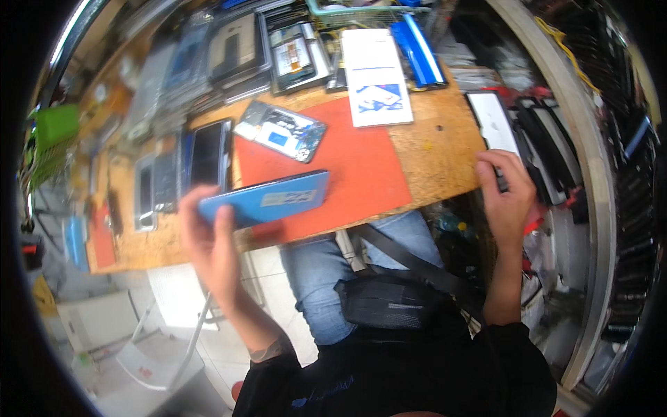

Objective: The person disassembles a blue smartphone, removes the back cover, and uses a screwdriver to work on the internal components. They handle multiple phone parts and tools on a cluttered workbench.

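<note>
Left hand (208,233) grips blue panel (267,199) by one end | right hand (508,191) half-curled, cannot tell if holding anything

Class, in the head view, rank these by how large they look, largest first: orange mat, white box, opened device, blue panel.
1. Orange mat
2. White box
3. Opened device
Unranked: blue panel, since the left hand holds it tilted and apparently nearer the camera.
</note>
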`<state>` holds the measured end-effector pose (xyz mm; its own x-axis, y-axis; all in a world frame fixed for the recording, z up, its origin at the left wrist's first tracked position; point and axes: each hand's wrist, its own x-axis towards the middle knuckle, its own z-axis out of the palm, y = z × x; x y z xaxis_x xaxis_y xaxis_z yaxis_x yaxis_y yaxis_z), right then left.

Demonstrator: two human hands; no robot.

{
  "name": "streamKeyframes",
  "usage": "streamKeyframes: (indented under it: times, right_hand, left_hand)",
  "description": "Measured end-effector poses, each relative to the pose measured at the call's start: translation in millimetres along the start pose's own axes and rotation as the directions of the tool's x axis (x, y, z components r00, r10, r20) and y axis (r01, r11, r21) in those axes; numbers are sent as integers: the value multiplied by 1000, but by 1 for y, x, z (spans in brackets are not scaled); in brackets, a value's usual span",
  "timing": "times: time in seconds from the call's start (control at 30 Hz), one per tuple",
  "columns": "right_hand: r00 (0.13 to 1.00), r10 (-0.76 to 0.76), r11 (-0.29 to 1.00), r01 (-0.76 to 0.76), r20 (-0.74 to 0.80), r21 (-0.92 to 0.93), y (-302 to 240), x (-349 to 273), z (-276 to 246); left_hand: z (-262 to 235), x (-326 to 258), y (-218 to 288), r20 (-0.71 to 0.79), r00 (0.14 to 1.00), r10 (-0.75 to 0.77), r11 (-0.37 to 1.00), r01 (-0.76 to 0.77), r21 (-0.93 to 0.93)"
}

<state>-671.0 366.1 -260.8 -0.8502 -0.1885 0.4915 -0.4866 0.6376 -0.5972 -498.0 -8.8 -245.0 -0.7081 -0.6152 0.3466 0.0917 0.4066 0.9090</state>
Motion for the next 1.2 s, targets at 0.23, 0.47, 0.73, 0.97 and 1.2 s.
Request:
streamKeyframes:
  times: [0.23, 0.47, 0.73, 0.97, 1.2]
  right_hand:
    - [899, -433, 812, 359, 63, 460, -91, 13, 113]
    - [854, -520, 749, 465, -15, 473, -113, 12, 136]
    - [855, -519, 770, 463, 10, 439, -109, 11, 134]
    - [877, -477, 769, 391, 48, 506, -110, 14, 134]
    - [854, -519, 758, 434, 46, 486, -111, 18, 130]
  left_hand:
    - [22, -3, 16, -58, 991, 120, 985, -112, 133]
    - [23, -14, 19, -52, 981, 186, 955, -169, 243]
    - [33, -10, 24, -68, 957, 280, 922, -249, 296]
    - [36, -5, 23, -63, 940, 334, 898, -297, 326]
    - [33, -7, 27, -4, 958, 287, 902, -268, 339]
